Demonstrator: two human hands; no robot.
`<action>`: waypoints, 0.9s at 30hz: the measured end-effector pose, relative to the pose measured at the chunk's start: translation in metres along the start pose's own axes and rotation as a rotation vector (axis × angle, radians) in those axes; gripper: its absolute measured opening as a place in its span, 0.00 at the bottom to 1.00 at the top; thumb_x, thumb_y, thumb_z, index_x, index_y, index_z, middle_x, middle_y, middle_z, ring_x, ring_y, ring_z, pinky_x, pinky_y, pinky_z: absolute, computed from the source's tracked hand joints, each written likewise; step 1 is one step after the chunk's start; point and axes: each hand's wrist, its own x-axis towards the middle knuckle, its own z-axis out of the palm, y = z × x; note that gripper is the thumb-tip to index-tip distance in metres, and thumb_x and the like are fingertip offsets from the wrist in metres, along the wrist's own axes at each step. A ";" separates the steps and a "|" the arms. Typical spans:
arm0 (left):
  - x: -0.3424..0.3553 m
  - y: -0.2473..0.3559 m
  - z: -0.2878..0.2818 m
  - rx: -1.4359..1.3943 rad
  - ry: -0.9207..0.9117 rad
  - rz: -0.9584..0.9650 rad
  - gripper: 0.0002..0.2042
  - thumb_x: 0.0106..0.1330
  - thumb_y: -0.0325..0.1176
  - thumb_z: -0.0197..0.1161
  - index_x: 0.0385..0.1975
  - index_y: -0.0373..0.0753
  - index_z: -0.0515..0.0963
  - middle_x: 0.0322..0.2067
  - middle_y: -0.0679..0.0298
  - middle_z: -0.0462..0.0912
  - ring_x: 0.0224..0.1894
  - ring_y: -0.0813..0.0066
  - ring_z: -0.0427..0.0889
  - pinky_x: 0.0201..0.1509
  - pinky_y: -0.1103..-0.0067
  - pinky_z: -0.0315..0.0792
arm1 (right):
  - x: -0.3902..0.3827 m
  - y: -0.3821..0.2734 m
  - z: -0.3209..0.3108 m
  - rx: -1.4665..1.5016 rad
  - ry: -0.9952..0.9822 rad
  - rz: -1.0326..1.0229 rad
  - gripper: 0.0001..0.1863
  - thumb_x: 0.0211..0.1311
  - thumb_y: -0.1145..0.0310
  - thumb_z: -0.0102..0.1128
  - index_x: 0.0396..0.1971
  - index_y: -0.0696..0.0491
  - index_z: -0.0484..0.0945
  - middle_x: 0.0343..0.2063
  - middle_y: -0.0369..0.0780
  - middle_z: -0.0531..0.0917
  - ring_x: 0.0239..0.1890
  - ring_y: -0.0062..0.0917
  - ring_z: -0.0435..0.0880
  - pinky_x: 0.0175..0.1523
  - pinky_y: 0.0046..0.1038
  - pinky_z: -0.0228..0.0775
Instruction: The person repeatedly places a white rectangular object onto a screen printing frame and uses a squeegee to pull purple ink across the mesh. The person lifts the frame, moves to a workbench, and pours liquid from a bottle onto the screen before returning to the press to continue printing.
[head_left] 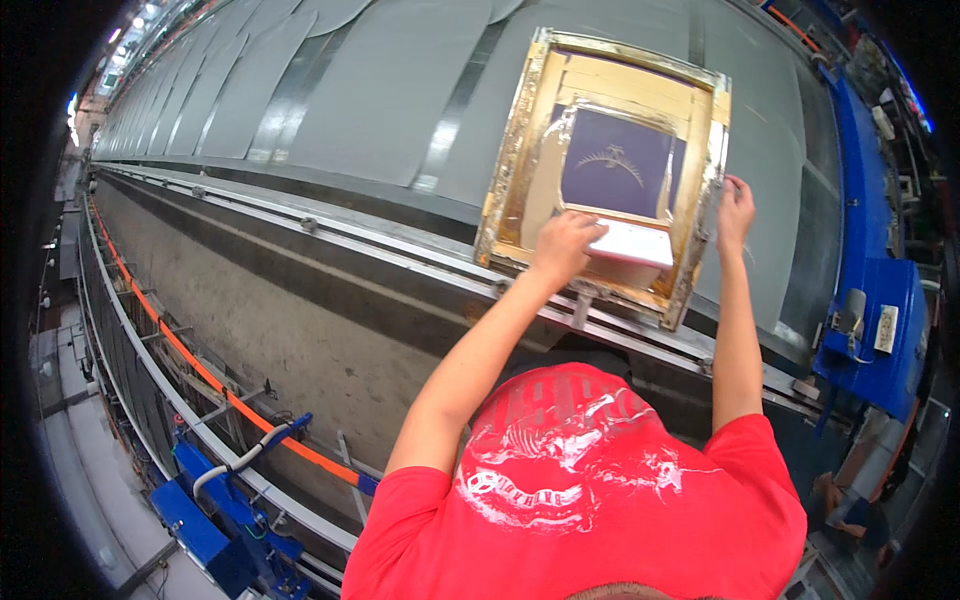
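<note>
While the left hand closes its grip on a white squeegee, the right hand clasps the screen frame

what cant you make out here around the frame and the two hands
- Head view: left hand fingertips, hidden behind the white squeegee.
- Right hand palm, hidden against the edge of the screen frame.
- Pale design on the purple mesh: too small to read.
- Surface beneath the frame: covered.

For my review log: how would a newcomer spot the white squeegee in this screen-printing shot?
Start at the long grey printing table and find the gold-taped screen frame lying on it. Inside, below the dark blue mesh window, the left hand grips the squeegee, the frame's only white block.
</note>
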 end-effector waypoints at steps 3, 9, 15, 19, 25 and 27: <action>0.003 0.005 0.013 0.013 0.011 0.000 0.24 0.45 0.20 0.66 0.46 0.46 0.85 0.50 0.62 0.85 0.54 0.61 0.82 0.59 0.68 0.76 | 0.008 0.018 -0.003 0.011 0.004 -0.053 0.12 0.71 0.64 0.58 0.44 0.55 0.82 0.28 0.35 0.82 0.28 0.19 0.74 0.36 0.26 0.68; 0.003 0.039 0.014 0.113 -0.154 -0.035 0.23 0.46 0.19 0.65 0.47 0.39 0.83 0.50 0.54 0.85 0.56 0.54 0.81 0.61 0.64 0.74 | -0.024 0.010 -0.032 0.079 0.056 -0.102 0.12 0.69 0.68 0.52 0.45 0.55 0.80 0.42 0.47 0.84 0.47 0.42 0.82 0.53 0.39 0.72; -0.001 0.075 -0.005 0.236 -0.233 -0.171 0.29 0.48 0.13 0.62 0.54 0.40 0.82 0.56 0.56 0.82 0.62 0.59 0.78 0.67 0.70 0.70 | -0.031 0.004 -0.024 0.273 0.027 0.011 0.08 0.70 0.68 0.55 0.45 0.52 0.78 0.16 0.46 0.76 0.18 0.37 0.76 0.28 0.38 0.66; 0.006 0.054 0.005 0.258 -0.280 -0.168 0.29 0.50 0.14 0.63 0.55 0.42 0.82 0.57 0.59 0.82 0.62 0.59 0.78 0.65 0.67 0.71 | -0.034 0.010 -0.015 0.345 0.010 0.049 0.08 0.71 0.71 0.54 0.46 0.54 0.76 0.15 0.47 0.75 0.18 0.38 0.78 0.28 0.38 0.66; 0.002 -0.005 0.018 0.194 -0.352 -0.233 0.29 0.50 0.13 0.63 0.56 0.41 0.81 0.58 0.59 0.81 0.63 0.56 0.77 0.65 0.65 0.70 | -0.043 0.030 0.035 0.324 -0.051 0.093 0.10 0.72 0.73 0.51 0.50 0.57 0.71 0.24 0.49 0.80 0.24 0.38 0.80 0.32 0.35 0.69; 0.006 -0.002 0.019 0.221 -0.363 -0.230 0.30 0.49 0.13 0.64 0.56 0.41 0.81 0.58 0.58 0.81 0.63 0.56 0.76 0.65 0.64 0.70 | -0.042 0.031 0.037 0.377 -0.009 0.067 0.10 0.72 0.73 0.51 0.50 0.58 0.71 0.26 0.50 0.80 0.26 0.41 0.81 0.34 0.36 0.70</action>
